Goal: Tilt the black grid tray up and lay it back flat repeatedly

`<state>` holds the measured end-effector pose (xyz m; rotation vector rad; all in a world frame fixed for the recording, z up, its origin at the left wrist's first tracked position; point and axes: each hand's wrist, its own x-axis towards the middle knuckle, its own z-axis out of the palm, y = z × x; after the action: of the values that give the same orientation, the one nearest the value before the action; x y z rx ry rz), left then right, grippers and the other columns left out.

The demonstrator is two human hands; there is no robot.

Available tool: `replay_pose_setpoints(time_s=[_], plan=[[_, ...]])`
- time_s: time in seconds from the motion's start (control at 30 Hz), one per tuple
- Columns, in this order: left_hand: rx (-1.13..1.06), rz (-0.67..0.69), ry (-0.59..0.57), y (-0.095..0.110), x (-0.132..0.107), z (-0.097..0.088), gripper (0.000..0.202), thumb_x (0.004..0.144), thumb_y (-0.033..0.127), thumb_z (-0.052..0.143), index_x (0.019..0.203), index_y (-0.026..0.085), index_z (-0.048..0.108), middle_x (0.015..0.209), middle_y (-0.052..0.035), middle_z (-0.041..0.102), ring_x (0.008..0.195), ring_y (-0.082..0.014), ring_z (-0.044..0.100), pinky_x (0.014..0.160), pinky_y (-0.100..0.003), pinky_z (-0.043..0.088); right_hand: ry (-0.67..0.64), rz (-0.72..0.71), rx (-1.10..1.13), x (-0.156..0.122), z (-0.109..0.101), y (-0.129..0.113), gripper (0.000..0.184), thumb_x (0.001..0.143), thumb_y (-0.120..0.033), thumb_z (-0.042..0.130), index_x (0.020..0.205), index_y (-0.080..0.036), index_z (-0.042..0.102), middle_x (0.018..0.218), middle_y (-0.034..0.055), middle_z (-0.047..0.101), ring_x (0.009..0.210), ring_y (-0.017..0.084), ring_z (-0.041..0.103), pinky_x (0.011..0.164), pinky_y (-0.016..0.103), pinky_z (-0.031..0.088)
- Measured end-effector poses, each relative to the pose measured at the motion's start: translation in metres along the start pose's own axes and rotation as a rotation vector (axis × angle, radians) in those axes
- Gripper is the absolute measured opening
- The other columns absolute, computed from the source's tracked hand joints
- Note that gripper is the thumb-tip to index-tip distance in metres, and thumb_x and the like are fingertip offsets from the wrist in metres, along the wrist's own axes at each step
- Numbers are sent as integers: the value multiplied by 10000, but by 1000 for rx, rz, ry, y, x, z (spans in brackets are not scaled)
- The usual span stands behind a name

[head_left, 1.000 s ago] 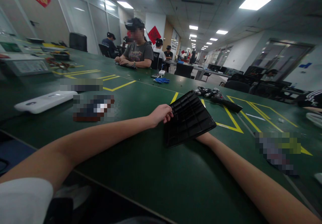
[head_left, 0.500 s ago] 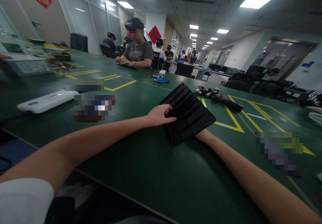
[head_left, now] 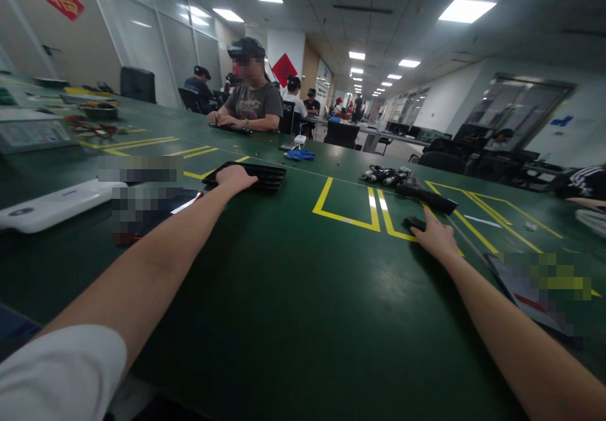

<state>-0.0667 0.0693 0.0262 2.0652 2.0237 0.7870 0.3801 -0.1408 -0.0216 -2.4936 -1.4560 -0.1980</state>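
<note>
Black tray (head_left: pixel 276 178) under my left hand (head_left: pixel 235 178), small black piece (head_left: pixel 413 222) at my right hand (head_left: pixel 438 237)

The tray sits toward the left of the green table (head_left: pixel 293 320), at the end of my outstretched arm, its ribs showing. My left hand covers part of it; my fingertips are hidden, so I cannot tell whether they pinch the rim. Well apart, my right hand seems to pinch the small black piece between thumb and forefinger, near a long black tube (head_left: pixel 433 199).

As I judge it, the tray is best handled level, with even pressure, so it neither tips nor slides against the white case (head_left: pixel 61 205) and clutter at the left. A light pinch should suit the small piece, with my forefinger clear of the tube.

Counted: one tray, one small piece, one long tube, one white case, one blue bundle (head_left: pixel 300 154) resembling gloves, and one person (head_left: pixel 258 102) seated across the table. The cables (head_left: pixel 386 175) make one tangle, too overlapped to count singly.
</note>
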Motion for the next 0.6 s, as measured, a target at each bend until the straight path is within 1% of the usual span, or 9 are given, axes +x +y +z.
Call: replay_pose_setpoints(time_s=[0.07, 0.1, 0.2, 0.27, 0.37, 0.4, 0.47, 0.53, 0.6], plan=[[68, -13, 73, 2, -5, 2, 250, 805, 257, 553, 847, 14, 590, 948, -248, 617, 1048, -414, 535, 850, -533, 425, 1, 25, -33, -3, -1, -2, 663, 832, -429, 440, 1388, -91, 310, 1315, 256, 469, 1200, 460, 405, 950, 616, 319], [97, 3, 111, 6, -10, 4, 245, 834, 211, 489, 914, 5, 595, 988, -257, 614, 1049, -398, 547, 857, -517, 432, 27, 15, -52, -6, -3, -7, 663, 825, -452, 443, 1381, -110, 327, 1339, 244, 447, 1228, 471, 361, 969, 658, 274], [110, 155, 165, 24, -35, 16, 382, 839, 82, 376, 1185, 49, 533, 1152, -210, 592, 1102, -302, 553, 920, -416, 437, 131, -92, -76, -22, -9, -33, 638, 839, -435, 420, 1376, -103, 333, 1405, 217, 375, 1306, 459, 244, 1018, 695, 175], [75, 347, 105, 35, -56, 29, 479, 816, 41, 361, 1279, 78, 480, 1211, -158, 585, 1134, -234, 542, 963, -336, 420, 137, -202, -54, -37, -11, -57, 612, 863, -413, 382, 1386, -101, 317, 1427, 183, 366, 1332, 412, 239, 1051, 657, 187], [99, 638, -143, 46, -78, 48, 538, 764, -8, 348, 1264, 97, 516, 1298, -112, 550, 1209, -182, 491, 1027, -287, 365, 11, -408, 1, -60, -7, -94, 596, 886, -470, 322, 1407, -181, 305, 1475, 104, 331, 1372, 339, 222, 1088, 591, 202], [129, 686, -218, 48, -81, 53, 542, 761, -10, 343, 1253, 115, 531, 1328, -94, 529, 1236, -171, 468, 1043, -282, 347, -59, -488, 20, -66, -4, -103, 579, 893, -481, 299, 1403, -207, 320, 1483, 84, 323, 1377, 321, 225, 1093, 571, 209], [177, 722, -307, 49, -83, 57, 511, 795, 19, 330, 1243, 139, 545, 1349, -72, 516, 1254, -159, 450, 1052, -281, 336, -187, -627, 61, -74, 1, -115, 547, 909, -472, 256, 1389, -230, 357, 1484, 63, 330, 1373, 295, 258, 1099, 528, 231], [194, 718, -281, 51, -86, 54, 436, 865, 123, 339, 1256, 125, 532, 1351, -94, 511, 1264, -183, 441, 1060, -315, 328, -239, -694, 99, -75, 2, -118, 543, 918, -466, 228, 1379, -222, 380, 1469, 61, 360, 1358, 274, 300, 1099, 477, 261], [194, 749, -193, 56, -98, 46, 446, 902, 287, 378, 1290, 100, 496, 1396, -136, 452, 1315, -243, 369, 1084, -396, 280, -193, -680, 118, -68, -1, -113, 558, 917, -475, 231, 1387, -207, 366, 1466, 70, 366, 1358, 272, 302, 1099, 471, 268]])
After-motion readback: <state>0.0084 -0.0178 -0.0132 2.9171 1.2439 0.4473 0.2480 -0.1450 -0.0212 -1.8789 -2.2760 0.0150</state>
